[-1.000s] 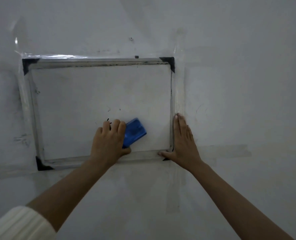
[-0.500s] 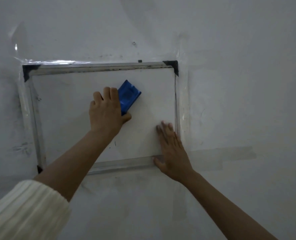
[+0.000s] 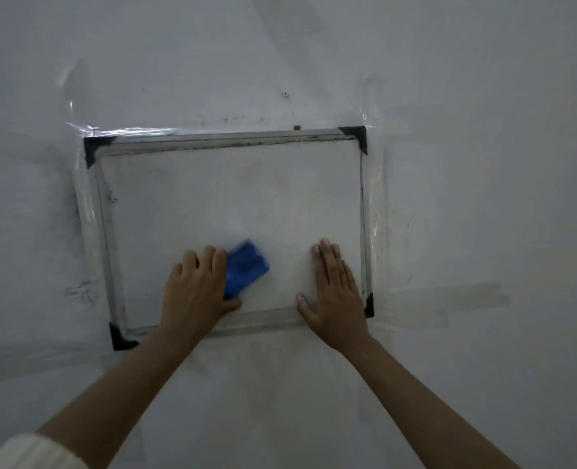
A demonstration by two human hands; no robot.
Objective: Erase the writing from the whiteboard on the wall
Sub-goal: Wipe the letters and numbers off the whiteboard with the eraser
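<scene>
A small whiteboard [image 3: 233, 198] with a grey metal frame and black corner pieces is taped to the wall. Its surface looks wiped, with only faint smudges and a small dark mark near the left edge. My left hand [image 3: 195, 289] grips a blue eraser [image 3: 244, 267] and presses it against the lower middle of the board. My right hand [image 3: 336, 289] lies flat, fingers together, on the board's lower right part, its thumb near the bottom frame.
Clear tape [image 3: 121, 132] holds the frame along the top and sides, and more tape strips [image 3: 449, 297] run right of the lower corner. The grey wall [image 3: 483, 164] has dark smudges left of the board [image 3: 77, 291]. A small screw [image 3: 284, 94] sits above the frame.
My left hand swept the eraser from the lower middle up to the board's top, then back down to the lower middle. My right hand shifted from the right frame onto the board's surface.
</scene>
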